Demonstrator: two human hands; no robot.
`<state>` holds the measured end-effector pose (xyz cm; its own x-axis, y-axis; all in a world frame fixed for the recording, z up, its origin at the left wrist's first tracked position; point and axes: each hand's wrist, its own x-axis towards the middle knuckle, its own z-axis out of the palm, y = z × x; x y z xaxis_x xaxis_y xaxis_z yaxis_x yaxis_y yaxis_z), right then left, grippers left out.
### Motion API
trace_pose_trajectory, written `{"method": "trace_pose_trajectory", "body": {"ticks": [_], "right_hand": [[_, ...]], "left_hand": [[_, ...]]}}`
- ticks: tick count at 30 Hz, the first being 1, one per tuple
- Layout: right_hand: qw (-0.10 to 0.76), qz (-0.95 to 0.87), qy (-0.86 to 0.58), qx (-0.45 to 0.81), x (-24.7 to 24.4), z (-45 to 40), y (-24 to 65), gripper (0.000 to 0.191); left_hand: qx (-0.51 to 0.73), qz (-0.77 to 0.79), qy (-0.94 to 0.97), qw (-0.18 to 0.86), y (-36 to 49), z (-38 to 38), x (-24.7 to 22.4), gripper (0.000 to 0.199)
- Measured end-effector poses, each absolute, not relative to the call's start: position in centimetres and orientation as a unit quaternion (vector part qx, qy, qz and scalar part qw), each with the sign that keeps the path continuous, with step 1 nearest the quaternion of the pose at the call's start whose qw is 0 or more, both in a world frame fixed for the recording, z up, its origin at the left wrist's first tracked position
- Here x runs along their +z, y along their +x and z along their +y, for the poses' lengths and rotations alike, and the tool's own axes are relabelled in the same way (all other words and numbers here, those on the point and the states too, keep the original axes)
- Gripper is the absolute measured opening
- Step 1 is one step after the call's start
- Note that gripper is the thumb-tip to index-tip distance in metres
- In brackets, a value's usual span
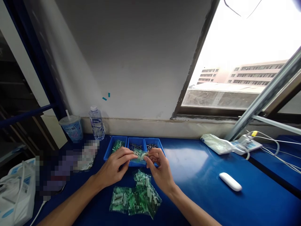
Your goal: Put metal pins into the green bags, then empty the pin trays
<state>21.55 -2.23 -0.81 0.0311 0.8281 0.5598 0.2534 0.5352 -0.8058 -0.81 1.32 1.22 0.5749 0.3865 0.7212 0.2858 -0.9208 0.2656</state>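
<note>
At the far left edge of the glossy blue table [199, 175] lies a white device with looped cables [14, 191]. Behind it, near the wall, stands a clear plastic cup with a straw and a printed blue label [71, 127], and just beside that a small clear plastic water bottle with a white cap [96, 123]. A pixelated patch covers the things lying in front of these.

The left hand [115, 168] reaches in from the lower left, its fingers closed in a narrow pinch on one end of a small green circuit-board piece with a white connector [140, 154]. The piece is held in the air between both hands, just above the front edge of a row of three shallow blue plastic trays [137, 142]; the left tray holds green parts and the other two hold small dark metal pieces. Below the hands, on the table, lies a loose heap of clear plastic bags filled with green boards and white connectors [136, 196].

The right hand [158, 168] comes in from the lower right, thumb and fingertips pinched on the other end of the same piece.

Further right, apart from the hands, a small white oblong object [230, 181] lies on the table. Near the window sill sit a pale wrapped packet [215, 142] and a white power strip with plugged cables [246, 145].
</note>
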Motion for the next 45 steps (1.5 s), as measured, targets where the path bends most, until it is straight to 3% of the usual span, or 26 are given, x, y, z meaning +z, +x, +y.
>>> {"method": "trace_pose_trajectory", "body": {"ticks": [13, 20, 26, 31, 34, 38, 45], "right_hand": [[0.516, -0.745, -0.389, 0.166, -0.3, -2.7, 21.6, 0.014], [0.541, -0.732, -0.369, 0.187, 0.2, -2.7, 21.4, 0.018], [0.51, -0.724, -0.397, 0.241, 0.3, -2.8, 21.4, 0.013], [0.521, -0.694, -0.41, 0.28, 0.0, -2.7, 21.1, 0.016], [0.534, -0.685, -0.403, 0.29, -0.4, -2.6, 21.2, 0.026], [0.522, -0.732, -0.37, 0.233, -1.0, -2.6, 21.5, 0.036], [0.493, -0.792, -0.331, 0.144, -0.2, -2.6, 21.8, 0.025]], "left_hand": [[0.461, 0.2, 0.865, 0.014, -1.0, 1.6, 1.1, 0.014], [0.442, 0.242, 0.856, 0.116, -0.9, 1.3, 0.0, 0.033], [0.44, 0.277, 0.841, 0.15, -0.5, 1.0, -0.6, 0.019], [0.402, 0.322, 0.829, 0.219, -0.3, 0.7, -0.4, 0.04], [0.398, 0.334, 0.809, 0.275, 0.1, 0.5, 0.0, 0.035], [0.399, 0.339, 0.768, 0.369, 0.6, 0.3, 0.7, 0.025], [0.43, 0.332, 0.719, 0.433, 0.5, 0.7, 0.6, 0.029]]}}
